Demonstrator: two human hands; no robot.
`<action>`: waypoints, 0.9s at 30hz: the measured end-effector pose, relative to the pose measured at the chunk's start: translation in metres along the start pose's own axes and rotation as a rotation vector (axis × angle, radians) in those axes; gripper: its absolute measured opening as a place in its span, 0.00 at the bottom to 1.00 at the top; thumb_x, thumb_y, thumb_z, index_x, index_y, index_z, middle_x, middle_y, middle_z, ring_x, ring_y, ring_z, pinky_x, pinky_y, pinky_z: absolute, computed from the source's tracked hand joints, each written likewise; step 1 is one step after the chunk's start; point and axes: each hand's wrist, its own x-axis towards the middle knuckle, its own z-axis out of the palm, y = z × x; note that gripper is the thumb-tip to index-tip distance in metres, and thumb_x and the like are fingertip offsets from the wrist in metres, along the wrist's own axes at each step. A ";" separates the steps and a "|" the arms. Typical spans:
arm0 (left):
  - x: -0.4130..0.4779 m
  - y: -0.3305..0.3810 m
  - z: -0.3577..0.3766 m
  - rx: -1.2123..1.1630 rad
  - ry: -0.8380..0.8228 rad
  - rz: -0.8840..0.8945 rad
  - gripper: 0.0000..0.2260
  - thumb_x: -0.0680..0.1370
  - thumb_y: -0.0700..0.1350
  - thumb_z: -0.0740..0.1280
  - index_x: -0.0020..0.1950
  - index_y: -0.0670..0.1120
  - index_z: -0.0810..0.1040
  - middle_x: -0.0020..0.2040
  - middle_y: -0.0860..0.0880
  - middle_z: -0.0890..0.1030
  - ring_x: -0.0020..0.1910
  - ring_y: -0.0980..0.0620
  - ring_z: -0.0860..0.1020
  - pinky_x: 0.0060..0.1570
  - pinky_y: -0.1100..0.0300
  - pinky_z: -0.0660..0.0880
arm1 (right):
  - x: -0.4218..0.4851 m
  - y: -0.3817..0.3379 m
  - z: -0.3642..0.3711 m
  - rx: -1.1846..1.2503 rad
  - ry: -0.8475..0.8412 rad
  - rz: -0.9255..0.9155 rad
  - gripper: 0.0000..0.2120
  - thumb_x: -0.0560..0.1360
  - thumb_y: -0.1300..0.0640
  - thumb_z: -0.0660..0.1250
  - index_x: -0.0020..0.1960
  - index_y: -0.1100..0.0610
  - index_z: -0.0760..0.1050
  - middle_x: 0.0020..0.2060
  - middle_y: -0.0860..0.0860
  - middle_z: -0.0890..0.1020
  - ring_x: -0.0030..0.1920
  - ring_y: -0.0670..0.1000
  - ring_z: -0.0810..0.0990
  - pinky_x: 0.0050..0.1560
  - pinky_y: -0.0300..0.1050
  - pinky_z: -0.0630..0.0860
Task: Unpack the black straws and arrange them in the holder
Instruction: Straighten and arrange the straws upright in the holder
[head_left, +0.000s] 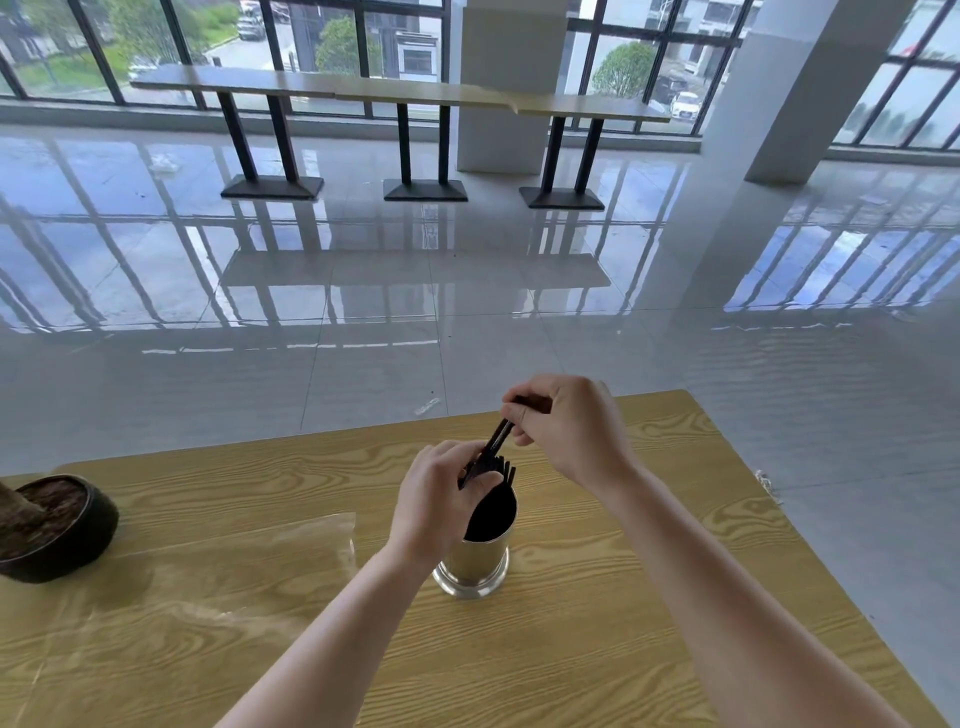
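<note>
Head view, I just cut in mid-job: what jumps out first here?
Both hands work at the metal holder in the middle of the wooden table. The left hand grips its top while the right hand pinches a few black straws just above it, with more standing inside. To the left lies a clear plastic wrapper, and a dark pot sits at the table's left edge.

The left hand (436, 499) hides part of the holder (475, 564) — pot (62, 525) cut at left edge
</note>
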 end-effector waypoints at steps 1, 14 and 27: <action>0.002 0.002 0.001 0.007 0.012 0.014 0.11 0.76 0.46 0.73 0.58 0.51 0.83 0.48 0.59 0.82 0.48 0.55 0.76 0.49 0.63 0.69 | 0.001 -0.002 0.001 0.000 -0.007 -0.016 0.04 0.74 0.58 0.76 0.48 0.52 0.85 0.32 0.42 0.84 0.29 0.40 0.84 0.35 0.35 0.82; -0.011 -0.020 0.012 0.049 0.056 -0.155 0.11 0.74 0.43 0.72 0.56 0.51 0.84 0.45 0.57 0.79 0.42 0.57 0.77 0.40 0.71 0.67 | -0.018 0.026 0.045 -0.264 -0.130 -0.127 0.03 0.73 0.59 0.75 0.46 0.57 0.85 0.41 0.50 0.87 0.41 0.50 0.83 0.46 0.49 0.80; -0.012 -0.023 0.006 0.097 0.066 -0.077 0.15 0.75 0.39 0.68 0.61 0.49 0.81 0.54 0.54 0.80 0.54 0.53 0.77 0.50 0.60 0.74 | -0.006 0.051 0.028 -0.043 0.065 0.069 0.07 0.78 0.59 0.72 0.56 0.56 0.84 0.36 0.46 0.85 0.27 0.44 0.82 0.31 0.41 0.82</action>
